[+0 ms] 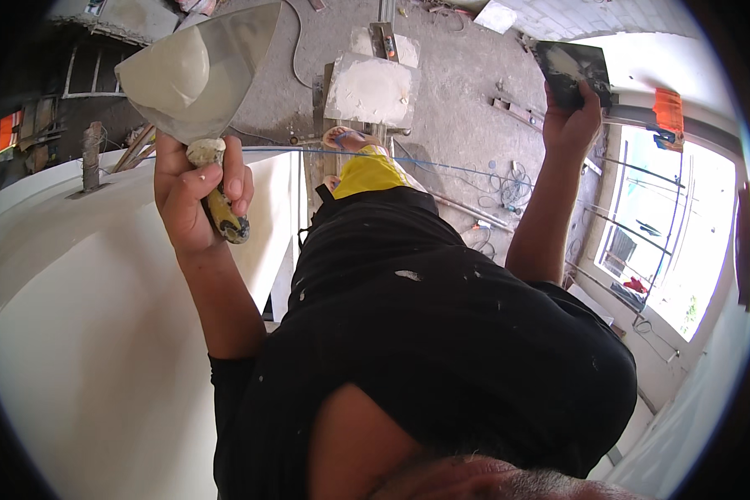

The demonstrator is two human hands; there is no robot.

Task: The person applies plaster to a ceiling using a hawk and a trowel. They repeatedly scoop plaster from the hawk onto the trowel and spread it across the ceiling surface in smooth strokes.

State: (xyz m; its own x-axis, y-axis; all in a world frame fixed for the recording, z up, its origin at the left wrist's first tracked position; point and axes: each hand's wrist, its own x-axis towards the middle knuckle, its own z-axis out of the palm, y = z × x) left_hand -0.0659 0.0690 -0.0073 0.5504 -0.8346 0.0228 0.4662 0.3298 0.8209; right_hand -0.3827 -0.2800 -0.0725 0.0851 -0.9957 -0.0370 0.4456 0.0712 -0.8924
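Observation:
My left hand (193, 196) is raised at the upper left, its fingers wrapped round the yellow and black handle of a wide putty knife (240, 87). A thick mound of off-white plaster (187, 71) lies on the flared blade. Over at the upper right, my right hand (573, 125) grips a dark rectangular plastering trowel (593, 65). Pale plaster is smeared across the trowel's face, and its handle is hidden by the hand and plate. The two tools are held well apart, on either side of my body.
A smooth white curved surface (92, 333) runs along my left. Below, a plaster-covered board (367, 92) lies beyond my sandalled feet, with another tool (385, 40) past it. Cables (512, 187) and metal tubes (475, 212) lie on the floor. A bright window opening (683, 233) is at right.

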